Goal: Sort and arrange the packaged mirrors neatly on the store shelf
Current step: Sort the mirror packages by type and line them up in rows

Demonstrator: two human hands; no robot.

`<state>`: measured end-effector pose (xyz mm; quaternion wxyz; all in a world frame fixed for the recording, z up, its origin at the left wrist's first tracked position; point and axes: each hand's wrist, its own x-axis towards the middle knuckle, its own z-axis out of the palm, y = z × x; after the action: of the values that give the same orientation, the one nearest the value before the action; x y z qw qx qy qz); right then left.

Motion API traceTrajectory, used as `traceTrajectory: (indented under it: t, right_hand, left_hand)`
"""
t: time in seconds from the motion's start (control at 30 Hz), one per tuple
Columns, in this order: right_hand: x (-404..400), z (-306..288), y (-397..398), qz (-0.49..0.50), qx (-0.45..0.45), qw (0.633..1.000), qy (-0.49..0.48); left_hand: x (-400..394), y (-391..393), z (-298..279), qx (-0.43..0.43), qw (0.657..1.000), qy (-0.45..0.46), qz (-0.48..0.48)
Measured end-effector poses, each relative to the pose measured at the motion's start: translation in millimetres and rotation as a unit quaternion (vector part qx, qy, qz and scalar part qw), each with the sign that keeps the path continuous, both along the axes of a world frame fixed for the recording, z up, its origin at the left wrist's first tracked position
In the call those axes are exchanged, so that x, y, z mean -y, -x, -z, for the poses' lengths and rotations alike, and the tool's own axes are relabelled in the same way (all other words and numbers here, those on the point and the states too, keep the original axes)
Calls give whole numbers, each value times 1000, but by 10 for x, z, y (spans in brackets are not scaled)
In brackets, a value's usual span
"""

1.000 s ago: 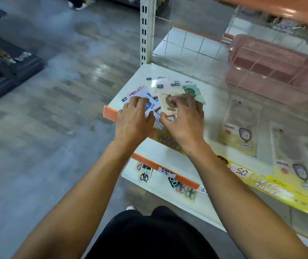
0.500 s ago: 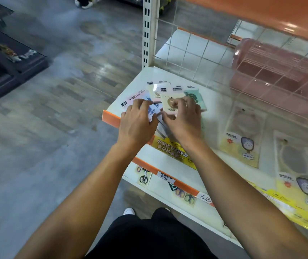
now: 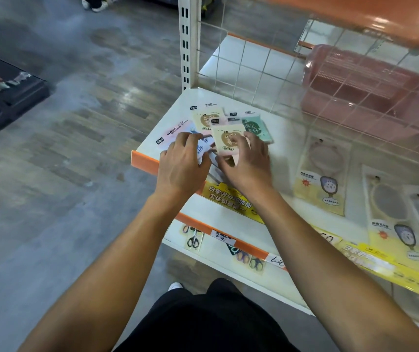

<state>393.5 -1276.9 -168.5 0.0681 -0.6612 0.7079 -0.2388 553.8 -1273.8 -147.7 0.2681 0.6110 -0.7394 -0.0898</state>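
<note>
Head view: on the white store shelf (image 3: 287, 138), near its front left corner, lies a loose overlapping cluster of small packaged mirrors. The right hand (image 3: 247, 165) has its thumb and curled fingers round the cream square mirror packet with a brown round print (image 3: 226, 141), which sits on top of the cluster, its lower edge tucked under the palm. The left hand (image 3: 181, 163) rests with bent fingers on the pale pink-and-blue mirror packet (image 3: 175, 134) at the left of the cluster; whether it grips or only presses it I cannot tell. Behind these lie a second cream packet with the same brown print (image 3: 204, 119) and a mint-green packet (image 3: 258, 128), both flat on the shelf and partly overlapped. Further along the shelf to the right, clear-and-yellow packets holding round handled mirrors (image 3: 322, 179) lie flat behind the orange front edge strip (image 3: 143, 161). A pink plastic basket (image 3: 371, 97) stands beyond the white wire grid (image 3: 254, 64) at the back edge.
</note>
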Motion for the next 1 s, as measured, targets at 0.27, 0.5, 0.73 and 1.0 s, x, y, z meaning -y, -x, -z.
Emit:
traceTrajectory:
  t: [0.27, 0.5, 0.73, 1.0]
  right_hand:
    - [-265, -123, 73, 52, 4, 997, 49]
    - [-573, -228, 306, 111, -20, 991, 75]
    - [-856, -251, 740, 157, -6, 984, 88]
    - [-1362, -193, 1556, 200, 0, 977, 79]
  left_hand:
    - [-5, 125, -26, -7, 998, -3, 68]
    - [-130, 448, -126, -14, 991, -7, 131]
    - [-272, 900, -183, -13, 981, 25, 193]
    - [-673, 1773, -164, 9, 974, 0, 225]
